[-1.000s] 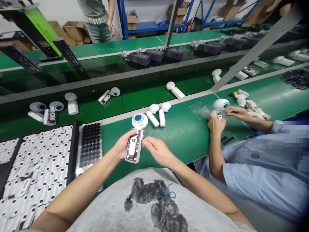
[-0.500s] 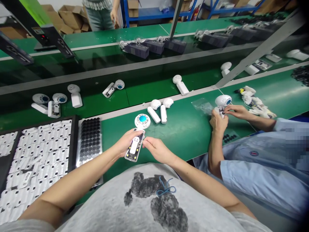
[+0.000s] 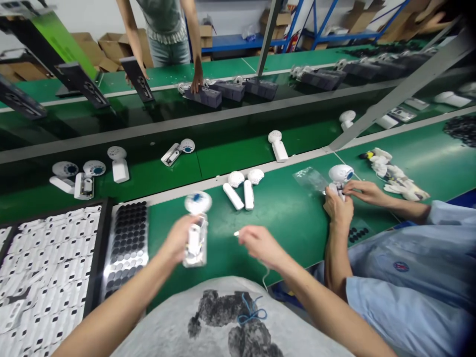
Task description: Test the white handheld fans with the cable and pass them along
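My left hand grips a white handheld fan by its handle, whose uncovered side shows the inner parts, blurred by motion. The fan's round head points away from me. To the right, apart from the fan, my right hand pinches a white cable; its small plug sticks out past the fingertips and its cord hangs below the wrist. Beyond my hands, two more white fans lie on the green table.
On the left stand a tray of white covers and a sheet of black round pads. Several fans lie on the green belt. A co-worker's hands hold a fan at right. Across the line, another person's hand touches a dark box.
My left hand has moved the fan left and down, and my right hand has drawn away from it, with a plug now showing. The person opposite has reached in to the dark boxes.
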Motion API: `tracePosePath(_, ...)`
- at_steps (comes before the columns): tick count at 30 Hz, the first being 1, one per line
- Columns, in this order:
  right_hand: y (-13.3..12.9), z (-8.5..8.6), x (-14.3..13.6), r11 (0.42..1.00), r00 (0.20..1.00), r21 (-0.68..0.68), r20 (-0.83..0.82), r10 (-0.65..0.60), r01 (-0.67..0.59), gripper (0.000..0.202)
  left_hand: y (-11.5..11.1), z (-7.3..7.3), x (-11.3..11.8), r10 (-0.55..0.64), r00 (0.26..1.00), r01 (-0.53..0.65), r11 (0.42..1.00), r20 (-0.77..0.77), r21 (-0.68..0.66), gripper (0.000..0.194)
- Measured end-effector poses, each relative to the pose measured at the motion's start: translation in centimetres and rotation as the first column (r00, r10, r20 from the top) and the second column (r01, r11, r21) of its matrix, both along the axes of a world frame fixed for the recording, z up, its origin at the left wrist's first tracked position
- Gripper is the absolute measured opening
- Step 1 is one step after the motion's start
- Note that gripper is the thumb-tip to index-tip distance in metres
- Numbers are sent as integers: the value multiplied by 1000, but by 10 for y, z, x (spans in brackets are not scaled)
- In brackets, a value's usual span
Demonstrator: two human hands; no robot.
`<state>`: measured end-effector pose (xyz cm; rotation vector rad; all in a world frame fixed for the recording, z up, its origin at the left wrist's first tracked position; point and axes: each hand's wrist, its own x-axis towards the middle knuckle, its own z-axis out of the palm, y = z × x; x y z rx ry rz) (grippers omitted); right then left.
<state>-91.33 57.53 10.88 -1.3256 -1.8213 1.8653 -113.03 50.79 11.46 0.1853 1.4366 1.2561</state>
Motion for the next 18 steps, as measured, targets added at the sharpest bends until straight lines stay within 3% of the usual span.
tracePosePath(2,15,0,11,985,986,49,18,-167,166,28,10,-4,-31,196,974,-198,980,-116,-2,26)
tracePosePath(3,22,0,12,972,980,131,12,-198,194,29,17,-7,-42,202,970,-204,979,-133,1,27)
tracePosePath(5,33,-4,0,946,990,294,-13,-142,139,29,35,-20,-51,102,987,-101,995,-122,18,29)
tracePosePath(7,40,-14,-22,937,998,342,-39,-57,67,29,57,-36,-38,-31,994,35,999,-100,41,31)
tracePosePath(10,47,-40,-52,941,997,336,-72,-6,30,30,88,-62,-2,-130,982,142,986,-139,81,34)
tracePosePath(13,55,-64,-58,924,997,378,-67,-25,49,30,115,-81,26,-217,949,245,965,-230,97,37)
tracePosePath(16,63,-76,-49,906,996,416,-72,-51,77,31,138,-86,32,-339,870,371,928,-359,22,36)
tracePosePath(18,67,-78,-43,905,995,416,-73,-70,94,33,152,-81,21,-440,800,449,890,-407,-81,37)
